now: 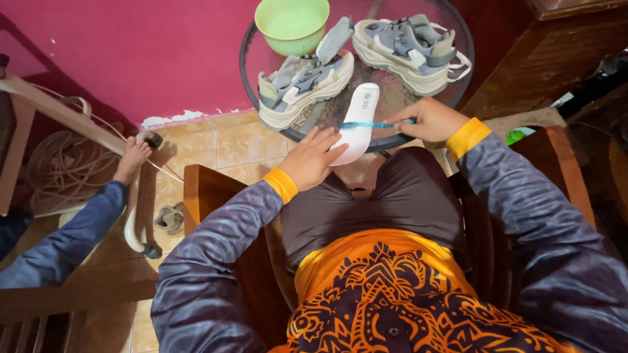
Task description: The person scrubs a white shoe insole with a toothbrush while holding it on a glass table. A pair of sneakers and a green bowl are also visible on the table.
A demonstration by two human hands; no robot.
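Left hand (313, 159) presses one white insole (358, 121); right hand (428, 119) pinches what looks like one blue tape (370, 125) across it. Beyond: two shoes (304, 82), one green bowl (292, 23).

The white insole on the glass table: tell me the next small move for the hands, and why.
Probably pull the blue tape taut and square across the white insole. The left hand pins the insole's near end against the glass table, and the right hand holds the tape at the insole's far edge, where it runs slightly slanted.
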